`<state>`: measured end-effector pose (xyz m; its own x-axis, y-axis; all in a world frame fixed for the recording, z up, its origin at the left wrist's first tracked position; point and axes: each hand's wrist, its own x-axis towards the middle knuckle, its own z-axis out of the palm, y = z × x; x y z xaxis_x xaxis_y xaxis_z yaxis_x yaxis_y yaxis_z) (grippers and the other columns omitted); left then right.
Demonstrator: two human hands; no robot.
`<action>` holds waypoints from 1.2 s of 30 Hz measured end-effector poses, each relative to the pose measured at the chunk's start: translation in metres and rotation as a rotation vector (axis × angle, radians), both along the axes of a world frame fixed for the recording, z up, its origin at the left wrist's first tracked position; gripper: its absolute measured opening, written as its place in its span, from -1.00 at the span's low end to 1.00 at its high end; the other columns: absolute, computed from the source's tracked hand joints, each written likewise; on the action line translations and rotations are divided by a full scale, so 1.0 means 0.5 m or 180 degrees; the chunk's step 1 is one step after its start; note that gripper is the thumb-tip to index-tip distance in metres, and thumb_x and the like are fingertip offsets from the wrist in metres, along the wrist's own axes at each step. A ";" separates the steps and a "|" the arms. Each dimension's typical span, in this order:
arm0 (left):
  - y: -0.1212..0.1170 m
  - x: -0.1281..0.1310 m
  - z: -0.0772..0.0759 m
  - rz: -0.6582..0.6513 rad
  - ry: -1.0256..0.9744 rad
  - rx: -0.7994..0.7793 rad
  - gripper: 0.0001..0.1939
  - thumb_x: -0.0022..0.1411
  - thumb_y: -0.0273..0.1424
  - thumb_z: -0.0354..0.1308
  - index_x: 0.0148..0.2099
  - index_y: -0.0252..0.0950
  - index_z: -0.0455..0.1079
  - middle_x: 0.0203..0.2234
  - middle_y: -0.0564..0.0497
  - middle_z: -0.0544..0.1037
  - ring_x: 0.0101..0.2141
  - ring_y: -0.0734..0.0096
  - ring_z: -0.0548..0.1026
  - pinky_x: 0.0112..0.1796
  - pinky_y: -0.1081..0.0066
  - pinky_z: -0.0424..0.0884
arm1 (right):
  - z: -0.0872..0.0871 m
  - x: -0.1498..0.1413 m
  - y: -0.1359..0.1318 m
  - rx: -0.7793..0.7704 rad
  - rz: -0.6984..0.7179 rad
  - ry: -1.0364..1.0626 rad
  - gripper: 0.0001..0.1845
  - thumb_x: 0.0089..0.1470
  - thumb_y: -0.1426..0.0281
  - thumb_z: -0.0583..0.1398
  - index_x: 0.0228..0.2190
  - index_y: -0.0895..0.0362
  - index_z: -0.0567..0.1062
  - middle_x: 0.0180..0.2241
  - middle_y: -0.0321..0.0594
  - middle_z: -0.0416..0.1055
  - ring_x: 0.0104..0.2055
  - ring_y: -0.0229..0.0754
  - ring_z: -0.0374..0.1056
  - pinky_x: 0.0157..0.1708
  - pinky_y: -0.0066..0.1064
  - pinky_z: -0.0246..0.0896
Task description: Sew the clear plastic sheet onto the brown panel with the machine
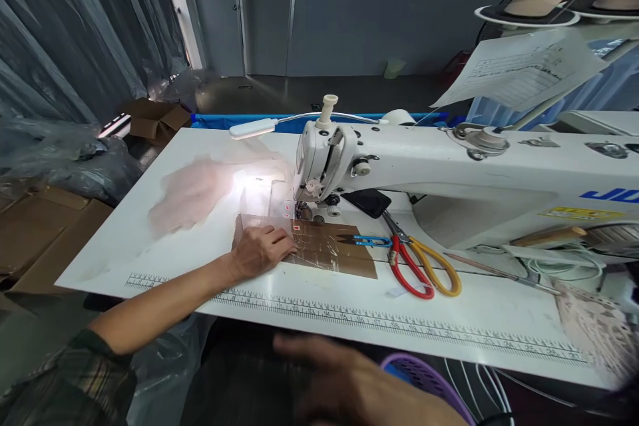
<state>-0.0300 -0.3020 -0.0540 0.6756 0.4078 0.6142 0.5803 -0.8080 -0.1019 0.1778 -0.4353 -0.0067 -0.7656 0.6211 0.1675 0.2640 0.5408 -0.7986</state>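
My left hand [262, 249] rests on the table with curled fingers pressing down on a strip of sheer pale fabric [252, 221]. The fabric lies over a taped brown cardboard piece [332, 249], just in front of the needle area of a white sewing machine [379, 153]. Low in the view, in front of the table edge, my right hand [344, 373] is smeared by motion; its fingers cannot be made out clearly. Blue thread snips [372, 240] lie partly on the cardboard. More sheer pinkish fabric [194, 193] spreads behind and left of my left hand.
Scissors with red and yellow handles [424, 266] lie right of the snips. A printed ruler [344, 314] runs along the front edge. Pale lace [594, 326] sits at the right, and a purple basket [424, 376] below the table. Cardboard boxes [50, 233] stand left.
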 end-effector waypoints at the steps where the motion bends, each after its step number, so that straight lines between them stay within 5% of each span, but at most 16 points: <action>1: -0.002 0.001 0.001 -0.0031 -0.0018 0.0046 -0.74 0.37 -0.42 0.02 -0.35 -0.34 0.45 -0.46 0.03 0.59 -0.52 0.47 0.48 -0.55 0.50 0.25 | 0.003 0.010 0.018 0.0073 -0.0494 -0.0360 -0.79 0.20 0.22 0.13 -0.34 0.02 0.52 -0.03 -0.11 0.42 -0.05 -0.07 0.43 -0.22 -0.37 0.40; 4: -0.010 0.002 0.002 -0.0071 0.0016 0.0199 -0.77 0.33 -0.47 0.03 -0.37 -0.33 0.43 -0.50 0.06 0.57 -0.55 0.49 0.45 -0.56 0.49 0.22 | -0.002 0.030 0.096 0.0436 -0.1266 -0.0587 -0.73 0.25 0.31 0.04 -0.36 0.07 0.51 0.00 -0.06 0.40 -0.01 -0.04 0.39 -0.05 -0.21 0.33; 7: -0.015 -0.001 0.000 -0.0028 0.0127 0.0340 -0.77 0.30 -0.49 0.04 -0.42 -0.33 0.39 -0.59 0.08 0.51 -0.60 0.52 0.41 -0.57 0.48 0.17 | -0.025 0.024 0.183 0.0916 -0.1428 -0.0497 -0.75 0.24 0.38 0.02 -0.20 0.09 0.49 -0.17 -0.06 0.48 -0.09 -0.05 0.41 -0.07 -0.16 0.35; 12: -0.015 -0.005 -0.003 -0.0093 0.0166 0.0552 -0.80 0.30 -0.55 0.00 -0.39 -0.34 0.34 -0.49 0.09 0.55 -0.56 0.53 0.43 -0.57 0.50 0.21 | -0.075 -0.008 0.284 0.1820 -0.0851 -0.0638 -0.56 0.16 0.55 -0.01 0.04 0.13 0.40 0.01 -0.04 0.40 0.04 -0.01 0.32 0.01 -0.03 0.30; 14: -0.033 0.002 0.007 -0.0199 0.0105 0.0463 -0.82 0.30 -0.57 0.02 -0.37 -0.36 0.36 -0.37 0.03 0.59 -0.43 0.47 0.50 -0.48 0.46 0.35 | -0.091 -0.011 0.301 0.1977 -0.0773 -0.0735 -0.57 0.13 0.56 0.01 0.01 0.15 0.44 -0.01 -0.02 0.42 0.01 0.03 0.33 -0.02 0.01 0.31; 17: -0.093 0.019 0.039 -0.0651 -0.0056 0.0085 -0.82 0.28 -0.54 0.04 -0.37 -0.36 0.41 -0.22 -0.06 0.59 -0.23 0.34 0.52 -0.09 0.23 0.45 | -0.105 -0.006 0.305 0.1962 -0.0838 -0.0746 -0.58 0.13 0.57 0.03 0.00 0.15 0.45 -0.02 -0.02 0.43 -0.01 0.03 0.33 -0.05 0.01 0.31; 21: -0.137 0.017 0.092 -0.1586 0.0596 -0.0607 -0.56 0.39 -0.29 -0.07 -0.54 -0.22 0.36 -0.23 0.06 0.58 -0.46 0.52 0.45 -0.06 0.30 0.45 | -0.108 -0.002 0.287 0.1889 -0.0972 -0.0689 -0.60 0.11 0.59 0.05 -0.04 0.15 0.48 -0.03 -0.02 0.42 -0.04 0.01 0.34 -0.07 -0.02 0.31; 23: -0.100 0.000 0.111 -0.1295 0.0089 -0.0655 -0.48 0.41 -0.21 -0.14 -0.55 -0.27 0.33 -0.32 -0.01 0.58 -0.40 0.44 0.48 -0.15 0.25 0.46 | -0.106 -0.006 0.277 0.1936 -0.1043 -0.0653 -0.63 0.11 0.59 0.06 -0.08 0.15 0.50 -0.03 -0.03 0.43 -0.05 0.02 0.33 -0.07 -0.02 0.30; 25: -0.030 -0.020 0.122 -0.0547 -0.0027 -0.0669 -0.62 0.42 -0.36 -0.14 -0.35 -0.33 0.42 -0.33 -0.05 0.56 -0.33 0.39 0.49 -0.27 0.32 0.43 | -0.105 -0.014 0.269 0.1970 -0.1070 -0.0601 -0.64 0.12 0.59 0.06 -0.09 0.16 0.50 -0.06 -0.05 0.45 -0.05 0.02 0.31 -0.06 -0.02 0.29; 27: 0.049 -0.034 0.124 0.0254 0.0327 -0.0594 -0.68 0.40 -0.35 -0.12 -0.20 -0.40 0.42 -0.32 -0.12 0.54 -0.34 0.31 0.47 -0.33 0.30 0.39 | -0.104 -0.021 0.263 0.1962 -0.1057 -0.0566 -0.63 0.12 0.59 0.07 -0.07 0.17 0.49 -0.10 -0.06 0.47 -0.05 0.00 0.31 -0.05 -0.03 0.28; 30: 0.146 -0.026 0.113 0.0992 0.1077 -0.0931 -0.69 0.36 -0.38 -0.09 -0.28 -0.39 0.45 -0.37 -0.16 0.50 -0.38 0.22 0.45 -0.35 0.25 0.34 | -0.103 -0.025 0.259 0.1914 -0.1090 -0.0571 -0.62 0.09 0.61 0.09 -0.07 0.17 0.50 -0.11 -0.08 0.48 -0.05 0.00 0.30 -0.04 -0.05 0.28; 36: 0.257 0.048 0.082 0.0650 0.1338 -0.1160 -0.89 0.10 -0.51 0.12 -0.46 -0.38 0.42 -0.46 -0.15 0.49 -0.40 0.21 0.43 -0.36 0.27 0.31 | -0.102 -0.018 0.262 0.1767 -0.1199 -0.0697 -0.59 0.04 0.61 0.07 -0.09 0.16 0.51 -0.09 -0.10 0.48 -0.05 0.03 0.28 -0.04 -0.02 0.28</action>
